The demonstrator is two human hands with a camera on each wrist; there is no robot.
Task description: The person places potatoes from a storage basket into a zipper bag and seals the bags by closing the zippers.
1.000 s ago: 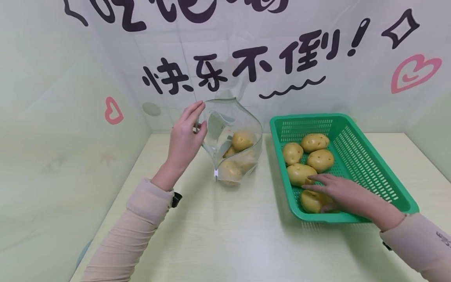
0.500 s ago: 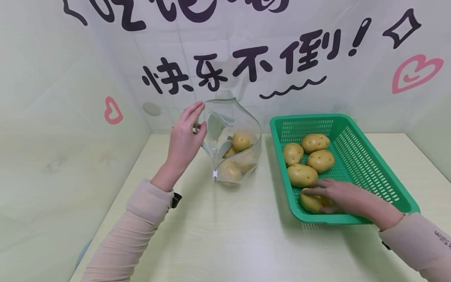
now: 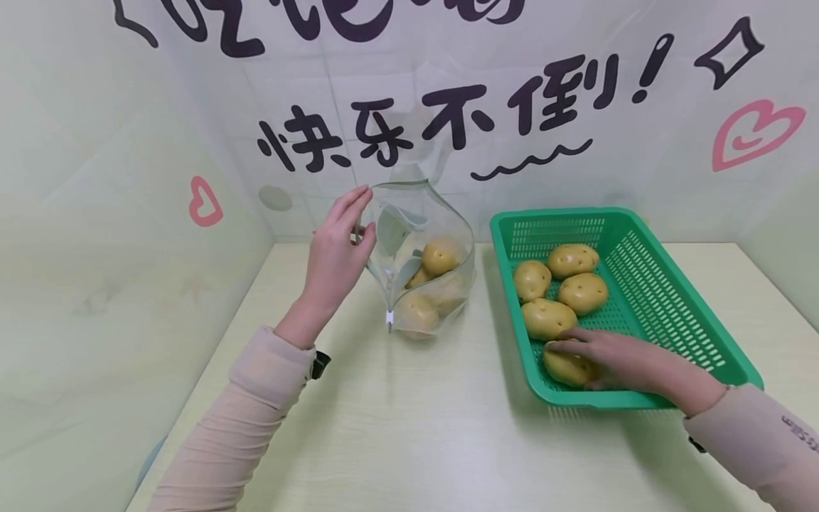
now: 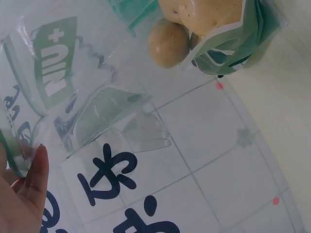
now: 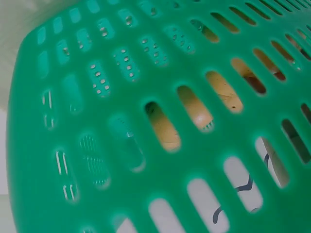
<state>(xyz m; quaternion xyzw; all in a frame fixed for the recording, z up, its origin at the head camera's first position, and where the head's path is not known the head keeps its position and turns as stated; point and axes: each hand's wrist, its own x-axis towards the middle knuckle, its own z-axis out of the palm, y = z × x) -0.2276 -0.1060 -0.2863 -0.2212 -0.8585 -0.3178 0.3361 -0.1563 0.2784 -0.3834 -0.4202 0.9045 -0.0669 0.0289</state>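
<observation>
My left hand [image 3: 335, 249] pinches the left edge of a clear zip bag [image 3: 451, 213], which stands with its mouth spread wide. Several potatoes [image 3: 440, 256] lie in the bottom of the bag. In the left wrist view, the fingertips [image 4: 39, 165] hold the bag's edge, and green print shows on the film. On the right, my right hand [image 3: 630, 363] reaches into a green plastic basket [image 3: 604, 400] and grips the nearest potato [image 3: 566, 366], fingers over its top and thumb low on the near side. The basket's slotted wall [image 5: 29, 126] hides this hand in the right wrist view.
Several other potatoes [image 3: 582, 293] lie along the basket's left side and back. A white slider [image 3: 389, 317] sits at the near end of the bag's zip. Behind the pale table [image 3: 409, 441] rises a white printed backdrop [image 3: 544, 178].
My right hand has closed its fingers down round the nearest potato, which has shifted slightly to the left. The left hand and the bag have stayed almost still.
</observation>
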